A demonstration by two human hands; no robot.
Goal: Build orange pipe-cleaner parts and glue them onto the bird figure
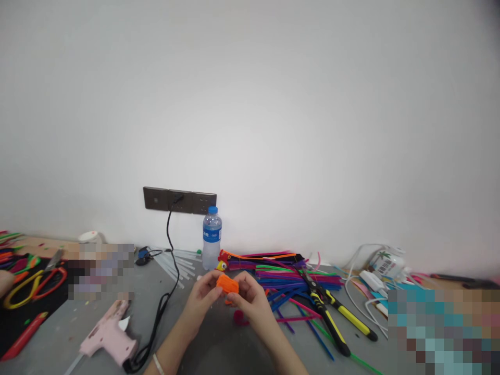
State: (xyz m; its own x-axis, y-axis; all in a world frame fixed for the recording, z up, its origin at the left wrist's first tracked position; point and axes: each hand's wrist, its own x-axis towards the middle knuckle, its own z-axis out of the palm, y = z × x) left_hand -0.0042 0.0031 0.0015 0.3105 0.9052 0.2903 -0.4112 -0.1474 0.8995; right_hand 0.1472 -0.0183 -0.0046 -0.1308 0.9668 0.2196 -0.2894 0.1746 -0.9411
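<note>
Near the middle of the head view, my two hands hold a small pipe-cleaner chicken with an orange body, a yellow head with an eye, and a red comb. My left hand grips it from the left, thumb against the orange body and the head rising above the fingers. From the right, my right hand pinches the body's lower edge with thumb and fingers. The far side of the figure is hidden behind my fingers. Just below my right hand lies a crimson pipe-cleaner piece.
Behind my hands stands a water bottle. Loose pipe cleaners and yellow-black pliers lie at right. A pink glue gun with a black cord and glue sticks lie at left, beyond them scissors and another person's hand.
</note>
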